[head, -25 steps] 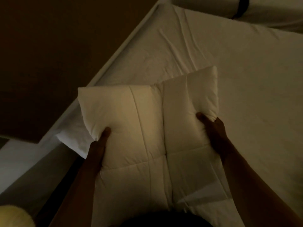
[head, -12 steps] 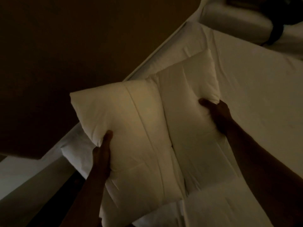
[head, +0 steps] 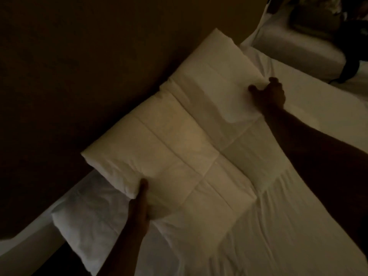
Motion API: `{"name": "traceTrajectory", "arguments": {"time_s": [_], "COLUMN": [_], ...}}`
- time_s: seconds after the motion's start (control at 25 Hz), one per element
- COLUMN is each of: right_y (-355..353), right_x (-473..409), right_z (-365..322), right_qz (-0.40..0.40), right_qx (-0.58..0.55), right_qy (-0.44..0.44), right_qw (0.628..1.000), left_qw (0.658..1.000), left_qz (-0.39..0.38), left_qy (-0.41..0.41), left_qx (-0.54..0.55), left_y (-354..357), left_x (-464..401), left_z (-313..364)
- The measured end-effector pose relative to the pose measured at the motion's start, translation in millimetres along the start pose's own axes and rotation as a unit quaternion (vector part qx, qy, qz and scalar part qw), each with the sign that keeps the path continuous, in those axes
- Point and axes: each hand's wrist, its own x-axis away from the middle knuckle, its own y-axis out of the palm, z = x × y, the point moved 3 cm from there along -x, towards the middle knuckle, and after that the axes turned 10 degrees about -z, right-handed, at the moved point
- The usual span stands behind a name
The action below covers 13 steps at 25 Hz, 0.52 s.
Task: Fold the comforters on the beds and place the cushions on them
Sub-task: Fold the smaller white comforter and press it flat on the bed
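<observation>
The room is dim. A white quilted, folded comforter lies on the bed with its far edge against the dark headboard. My left hand grips its near left corner, thumb on top. My right hand rests on its right edge with the fingers curled at the fabric. A white cushion lies partly under the comforter at the lower left.
The dark headboard fills the upper left. A second white bed stands at the top right with dark items on it. The sheet to the right is wrinkled.
Both hands carried the folded comforter up and away from me and set it down against the headboard. It now lies flat on the bed, and the view has shifted towards the headboard.
</observation>
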Motion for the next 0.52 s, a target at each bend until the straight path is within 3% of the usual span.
{"name": "traceTrajectory", "arguments": {"time_s": [0.12,0.32,0.52], "right_y": [98,235,258], "right_x": [17,140,196], "right_z": [27,100,122], "right_qz": [-0.126,-0.347,-0.278], "right_qx": [0.116,0.227,0.240], "right_qy": [-0.056,-0.096,-0.106], "right_qw": [0.984,0.905,0.924], "left_qw": [0.995,0.999,0.997], "left_qz": [0.035,0.005,0.029], "left_qy": [-0.079,-0.022,0.000], "left_qx": [-0.042,-0.049,-0.068], "left_y": [-25,-33,-27], "left_x": [-40,-79,-103], "left_z": [-9,20,29]}}
